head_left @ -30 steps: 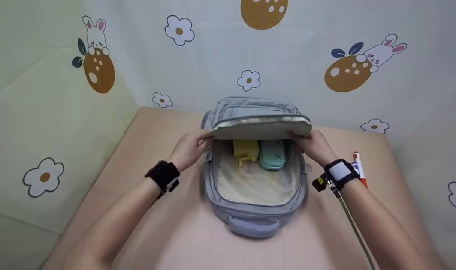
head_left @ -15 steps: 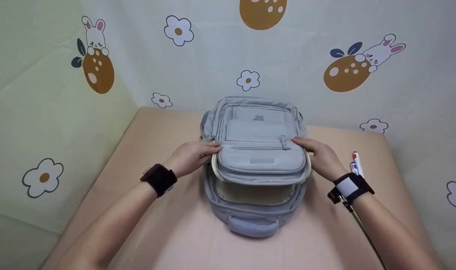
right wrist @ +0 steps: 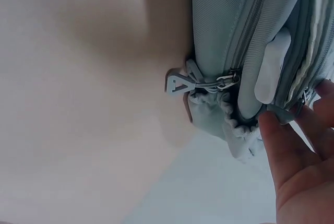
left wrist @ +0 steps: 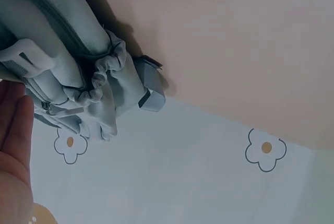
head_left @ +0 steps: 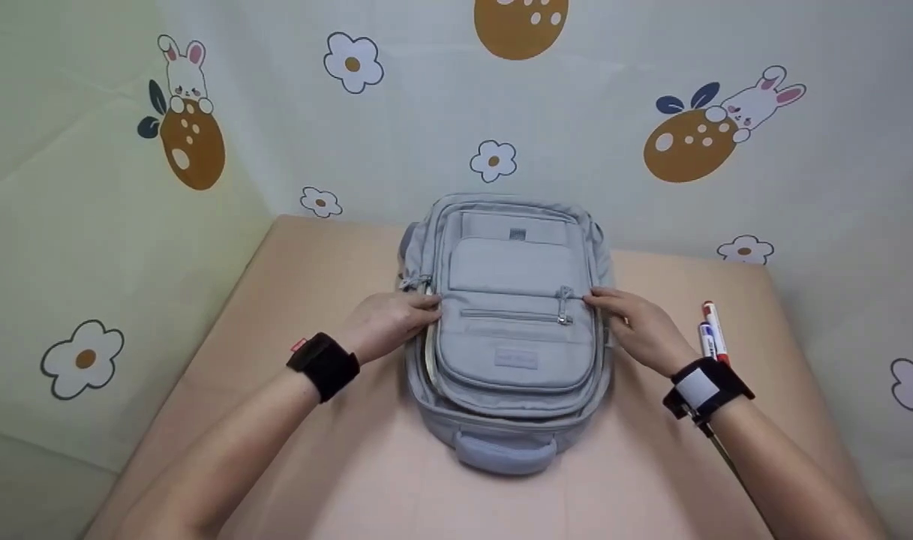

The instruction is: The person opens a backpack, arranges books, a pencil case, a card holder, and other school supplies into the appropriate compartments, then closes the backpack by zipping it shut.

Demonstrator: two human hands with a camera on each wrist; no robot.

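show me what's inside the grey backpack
Only a sliver of cream lining shows at the edge; the front flap covers the yellow item and mint case seen inside a second ago.

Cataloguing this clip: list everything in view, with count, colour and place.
Backpack: one, grey-blue, middle of the table.
Red-capped marker: one, white and red, on the table, right of the backpack.
Blue-capped marker: one, white and blue, beside the red-capped marker.
Table: one, pale pink, under the backpack.
Wall cloth: pale, printed with rabbits, flowers and orange fruit, around the table; count unclear.
Wristbands: two, black, one per wrist.
Left hand: one, touching the backpack's left side.
Right hand: one, touching its right side.
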